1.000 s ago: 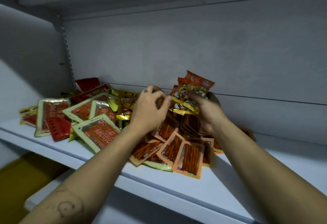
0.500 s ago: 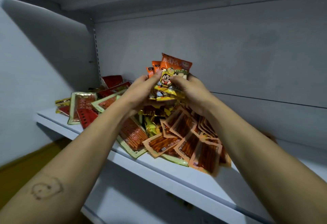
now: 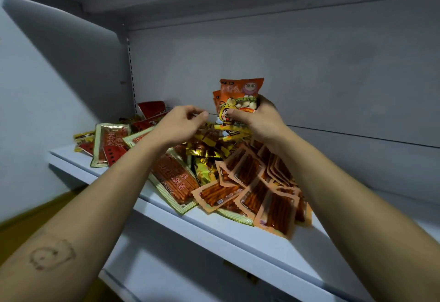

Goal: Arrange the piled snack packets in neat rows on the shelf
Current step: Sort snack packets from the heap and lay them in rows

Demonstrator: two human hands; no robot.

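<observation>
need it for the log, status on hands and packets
Right grip holds a bunch of orange cartoon packets upright over the pile. Left grip empty, fingers loosely curled beside them. Pile unsorted on the shelf, no rows yet. Nothing blocking.

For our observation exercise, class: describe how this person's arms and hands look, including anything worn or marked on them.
The left forearm and right forearm are bare, with no sleeves or watch in view. The left hand and right hand wear no gloves. A faint drawn doodle, a rounded outline with a small face, marks the left forearm.
</observation>
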